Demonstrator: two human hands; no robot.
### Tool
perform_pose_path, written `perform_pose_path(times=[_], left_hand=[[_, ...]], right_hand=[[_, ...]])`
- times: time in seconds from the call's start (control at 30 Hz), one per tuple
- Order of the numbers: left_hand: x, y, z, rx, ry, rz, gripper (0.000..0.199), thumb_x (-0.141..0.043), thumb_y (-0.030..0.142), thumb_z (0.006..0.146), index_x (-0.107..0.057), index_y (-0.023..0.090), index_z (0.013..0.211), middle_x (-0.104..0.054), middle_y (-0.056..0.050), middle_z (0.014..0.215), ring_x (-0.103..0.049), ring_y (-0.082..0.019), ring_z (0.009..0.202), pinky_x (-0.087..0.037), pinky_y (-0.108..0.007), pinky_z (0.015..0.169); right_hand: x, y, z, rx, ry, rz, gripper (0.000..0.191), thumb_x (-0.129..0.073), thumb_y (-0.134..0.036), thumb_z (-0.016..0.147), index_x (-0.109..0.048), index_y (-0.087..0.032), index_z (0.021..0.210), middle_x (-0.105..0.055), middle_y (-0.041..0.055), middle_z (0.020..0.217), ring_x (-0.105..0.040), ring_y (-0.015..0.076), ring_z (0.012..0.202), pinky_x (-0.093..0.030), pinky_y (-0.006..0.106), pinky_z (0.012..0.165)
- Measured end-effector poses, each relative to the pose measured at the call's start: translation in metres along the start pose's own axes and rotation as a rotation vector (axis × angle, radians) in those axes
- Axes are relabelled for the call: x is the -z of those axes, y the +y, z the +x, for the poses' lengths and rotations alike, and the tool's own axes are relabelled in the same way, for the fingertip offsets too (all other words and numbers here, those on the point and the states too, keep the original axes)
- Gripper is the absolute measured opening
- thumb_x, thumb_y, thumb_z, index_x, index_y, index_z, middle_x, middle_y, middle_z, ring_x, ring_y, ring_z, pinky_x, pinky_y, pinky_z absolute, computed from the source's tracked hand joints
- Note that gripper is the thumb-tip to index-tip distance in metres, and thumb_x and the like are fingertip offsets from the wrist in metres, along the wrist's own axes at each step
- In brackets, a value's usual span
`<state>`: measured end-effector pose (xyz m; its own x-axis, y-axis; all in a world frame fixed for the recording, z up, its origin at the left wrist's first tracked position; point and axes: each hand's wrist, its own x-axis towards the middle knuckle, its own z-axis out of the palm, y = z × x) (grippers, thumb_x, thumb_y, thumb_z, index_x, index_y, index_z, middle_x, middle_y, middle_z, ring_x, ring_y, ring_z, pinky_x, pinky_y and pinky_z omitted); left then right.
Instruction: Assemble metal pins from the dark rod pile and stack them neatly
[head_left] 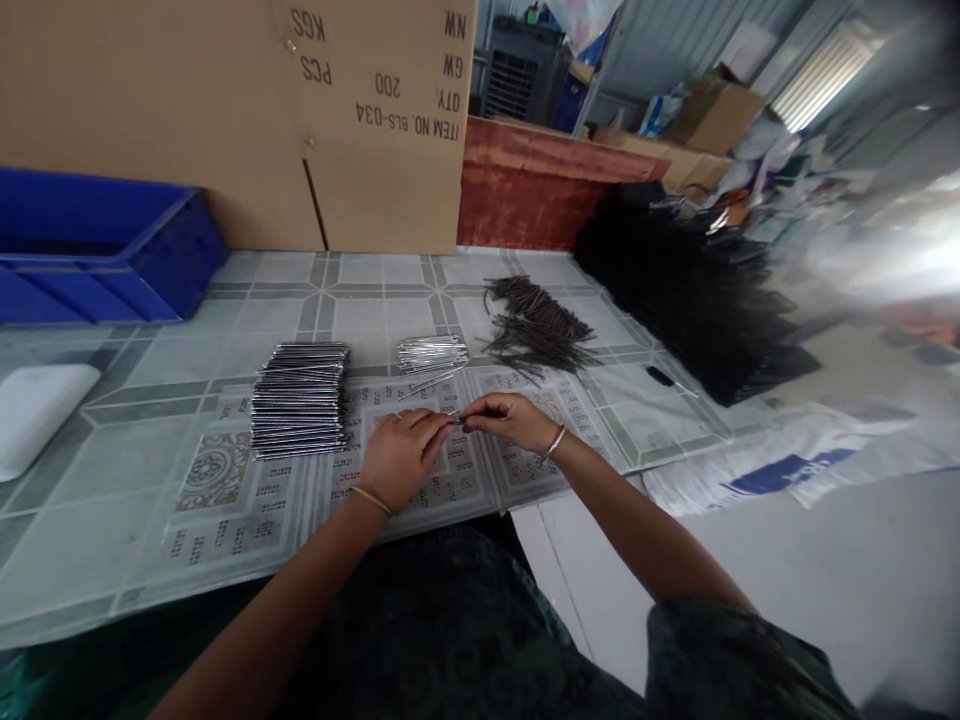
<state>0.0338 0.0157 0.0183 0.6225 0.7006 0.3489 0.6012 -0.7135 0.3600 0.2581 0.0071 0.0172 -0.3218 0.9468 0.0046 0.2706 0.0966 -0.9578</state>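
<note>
My left hand (401,455) and my right hand (514,422) meet over the patterned mat near the table's front edge. Both are closed, fingertips pinching a small thin piece (456,416) between them. Only a short glint of it shows; the fingers cover the rest. Just beyond my fingers lies a small pile of thin silver metal rods (431,354), a few of them loose at its near side. A neat stack of dark, ribbed-looking rods (300,400) is left of my left hand. Dark thin cord-like strips (540,325) lie heaped beyond my right hand.
A blue plastic crate (169,250) stands at the back left, with a white object (45,415) in front. An upright cardboard sheet (360,190) borders the table's rear. Black bristly material (675,280) is piled at right, near a small black-handled tool (660,376).
</note>
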Motion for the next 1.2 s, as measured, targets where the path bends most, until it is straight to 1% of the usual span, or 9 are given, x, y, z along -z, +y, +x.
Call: perform_pose_path(times=[0.13, 0.27, 0.47, 0.53, 0.63, 0.73, 0.87, 1.03, 1.2], left_hand=[[0.002, 0.003, 0.002, 0.097, -0.064, -0.086, 0.036, -0.036, 0.035, 0.1, -0.066, 0.016, 0.095, -0.069, -0.008, 0.092, -0.063, -0.023, 0.087, -0.045, -0.036, 0.078], [-0.001, 0.002, 0.008, 0.294, -0.025, -0.332, 0.039, -0.035, 0.038, 0.098, -0.062, 0.018, 0.078, -0.067, -0.006, 0.08, -0.062, -0.02, 0.078, -0.045, -0.033, 0.075], [0.001, -0.015, 0.007, 0.364, 0.089, -0.347, 0.042, -0.035, 0.044, 0.097, -0.061, 0.019, 0.076, -0.066, -0.006, 0.078, -0.061, -0.021, 0.079, -0.045, -0.034, 0.078], [-0.001, -0.018, 0.002, 0.305, 0.094, -0.305, 0.04, -0.034, 0.043, 0.098, -0.062, 0.019, 0.081, -0.067, -0.007, 0.083, -0.062, -0.021, 0.083, -0.046, -0.035, 0.081], [-0.007, -0.015, -0.003, 0.207, 0.049, -0.223, 0.039, -0.031, 0.04, 0.1, -0.062, 0.018, 0.088, -0.067, -0.008, 0.088, -0.061, -0.022, 0.085, -0.047, -0.036, 0.081], [-0.013, -0.006, -0.004, 0.137, 0.0, -0.145, 0.039, -0.03, 0.038, 0.101, -0.062, 0.017, 0.094, -0.067, -0.008, 0.095, -0.061, -0.023, 0.089, -0.047, -0.037, 0.082], [-0.013, 0.001, -0.007, 0.105, -0.07, -0.074, 0.041, -0.028, 0.037, 0.102, -0.064, 0.018, 0.101, -0.068, -0.008, 0.097, -0.061, -0.023, 0.092, -0.047, -0.039, 0.081], [-0.008, -0.016, -0.021, 0.199, -0.043, 0.154, 0.042, -0.046, 0.046, 0.096, -0.059, 0.022, 0.127, -0.063, -0.01, 0.121, -0.056, -0.031, 0.11, -0.044, -0.048, 0.09], [-0.011, -0.031, -0.025, 0.258, -0.105, 0.17, 0.031, -0.043, 0.037, 0.097, -0.07, 0.024, 0.104, -0.066, -0.009, 0.106, -0.06, -0.028, 0.096, -0.045, -0.044, 0.084]], right_hand=[[0.003, -0.006, -0.003, 0.157, 0.024, -0.315, 0.021, -0.067, -0.033, 0.087, -0.074, -0.022, 0.103, -0.076, 0.0034, 0.096, -0.071, 0.0162, 0.088, -0.053, 0.028, 0.083], [0.006, -0.006, -0.001, 0.283, 0.051, -0.742, 0.024, -0.065, -0.022, 0.089, -0.071, -0.022, 0.113, -0.074, 0.0047, 0.101, -0.069, 0.0185, 0.093, -0.051, 0.03, 0.084], [0.039, 0.019, 0.003, 0.063, 0.197, -1.101, 0.027, -0.056, -0.019, 0.093, -0.069, -0.021, 0.117, -0.071, 0.0092, 0.107, -0.064, 0.0236, 0.099, -0.05, 0.037, 0.089], [0.048, 0.021, 0.002, 0.02, 0.292, -1.116, 0.031, -0.056, -0.016, 0.091, -0.067, -0.019, 0.12, -0.068, 0.0121, 0.115, -0.062, 0.0264, 0.105, -0.049, 0.042, 0.094], [0.041, 0.01, -0.002, 0.203, 0.378, -0.973, 0.043, -0.057, -0.02, 0.091, -0.057, -0.021, 0.134, -0.056, 0.0121, 0.136, -0.054, 0.026, 0.123, -0.043, 0.044, 0.105], [0.009, -0.005, -0.007, 0.405, 0.237, -0.832, 0.047, -0.056, -0.027, 0.094, -0.049, -0.025, 0.141, -0.055, 0.0093, 0.14, -0.052, 0.0219, 0.127, -0.041, 0.042, 0.109], [-0.024, -0.001, -0.01, 0.367, 0.037, -0.843, 0.037, -0.05, -0.022, 0.098, -0.057, -0.028, 0.134, -0.071, 0.0059, 0.114, -0.065, 0.018, 0.102, -0.048, 0.036, 0.096], [-0.01, 0.031, -0.016, 0.204, 0.188, -0.884, 0.036, -0.045, -0.02, 0.099, -0.06, -0.024, 0.131, -0.07, 0.0076, 0.11, -0.064, 0.0203, 0.098, -0.05, 0.037, 0.091], [0.009, 0.054, -0.014, 0.194, 0.319, -0.782, 0.025, -0.051, -0.026, 0.097, -0.071, -0.023, 0.112, -0.067, 0.008, 0.104, -0.061, 0.021, 0.101, -0.049, 0.039, 0.094]])
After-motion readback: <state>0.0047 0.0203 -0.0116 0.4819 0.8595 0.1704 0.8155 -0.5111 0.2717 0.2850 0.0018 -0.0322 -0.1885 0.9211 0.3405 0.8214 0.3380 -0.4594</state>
